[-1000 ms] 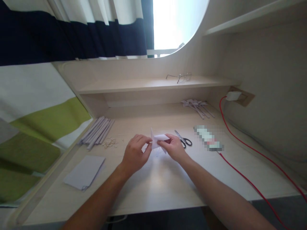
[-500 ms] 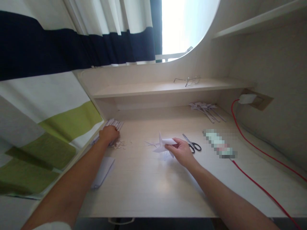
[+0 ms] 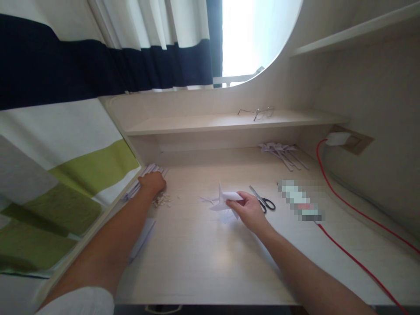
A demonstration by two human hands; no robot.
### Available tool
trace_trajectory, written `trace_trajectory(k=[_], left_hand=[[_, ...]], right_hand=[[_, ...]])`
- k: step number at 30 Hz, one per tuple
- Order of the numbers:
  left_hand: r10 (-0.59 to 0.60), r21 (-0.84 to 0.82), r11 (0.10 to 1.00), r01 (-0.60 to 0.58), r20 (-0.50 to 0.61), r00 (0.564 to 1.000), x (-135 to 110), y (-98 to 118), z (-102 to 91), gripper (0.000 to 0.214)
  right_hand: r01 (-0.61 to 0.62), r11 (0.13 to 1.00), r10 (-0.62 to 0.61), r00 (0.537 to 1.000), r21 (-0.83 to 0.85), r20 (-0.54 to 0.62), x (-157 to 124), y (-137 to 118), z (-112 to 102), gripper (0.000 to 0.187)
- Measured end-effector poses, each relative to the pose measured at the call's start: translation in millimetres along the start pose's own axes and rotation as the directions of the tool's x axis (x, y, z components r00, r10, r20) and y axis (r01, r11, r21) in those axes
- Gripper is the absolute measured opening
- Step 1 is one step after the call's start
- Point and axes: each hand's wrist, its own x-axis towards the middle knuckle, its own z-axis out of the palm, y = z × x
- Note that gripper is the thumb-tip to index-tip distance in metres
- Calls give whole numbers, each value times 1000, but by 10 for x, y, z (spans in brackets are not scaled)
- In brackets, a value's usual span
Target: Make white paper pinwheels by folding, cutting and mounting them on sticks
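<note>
Between the thumb and fingers of my right hand [image 3: 251,210] is a white paper pinwheel [image 3: 226,199], its blades standing out to the left above the desk. My left hand [image 3: 152,181] is at the left side, fingers curled downward beside a bundle of white paper sticks [image 3: 133,190]. Its fingertips are hidden, so what they hold cannot be made out. Small pale bits [image 3: 162,200] lie scattered just below that hand. Black-handled scissors [image 3: 262,200] rest right of the pinwheel, and thin paper strips [image 3: 207,200] lie to its left.
Folded white paper [image 3: 142,240] lies under my left forearm. Several paper pinwheels on sticks [image 3: 278,151] are heaped at the back right. A blurred-out phone-like object [image 3: 300,199] has a red cable [image 3: 357,258]. Glasses [image 3: 259,113] sit on the shelf [image 3: 197,124].
My left hand has shifted slightly right, from over the stick bundle toward the small pale bits. My right hand keeps the pinwheel in nearly the same place.
</note>
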Motion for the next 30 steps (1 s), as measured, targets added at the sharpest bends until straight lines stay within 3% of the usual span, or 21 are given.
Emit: trace_trajectory(k=[4, 7, 11, 13, 16, 18, 20, 21, 25, 28, 30], left_hand=[[-108, 7, 994, 108, -30, 994, -79, 65, -131, 39], [-119, -63, 992, 113, -94, 989, -143, 102, -357, 38], [-65, -227, 974, 13, -225, 972, -336, 234, -675, 27], [-13, -329, 941, -83, -279, 960, -537, 378, -730, 25], [102, -503, 834, -228, -265, 959, -970, 668, -621, 24], [198, -645, 704, -297, -223, 954, -1285, 868, -451, 25], [261, -925, 291, -245, -169, 950, -1554, 1039, -254, 27], [277, -943, 235, -238, -169, 946, -1659, 1106, -160, 28], [362, -957, 187, -223, -144, 921, -1908, 1224, 108, 28], [462, -933, 252, -258, -118, 879, -1990, 1201, 201, 41], [491, -933, 248, -261, -111, 864, -2028, 1185, 229, 48]], right_hand=[[25, 1000, -25, 1000, 13, 4, -11, -30, -2, 21], [40, 999, -40, 999, 22, -9, -5, -52, -5, 21], [45, 998, -43, 998, 36, -55, 12, -81, -25, 22], [36, 998, -31, 996, 48, -89, 23, -97, -42, 25], [34, 996, -21, 990, 86, -142, 53, -107, -72, 30], [40, 993, -19, 983, 114, -183, 74, -101, -93, 33], [52, 989, -20, 974, 136, -226, 88, -94, -112, 34], [59, 988, -23, 969, 143, -247, 90, -93, -121, 33], [79, 987, -35, 953, 136, -302, 68, -126, -155, 31], [139, 986, -99, 932, 93, -350, 26, -189, -166, 27], [189, 981, -158, 911, 43, -381, -11, -235, -162, 24]])
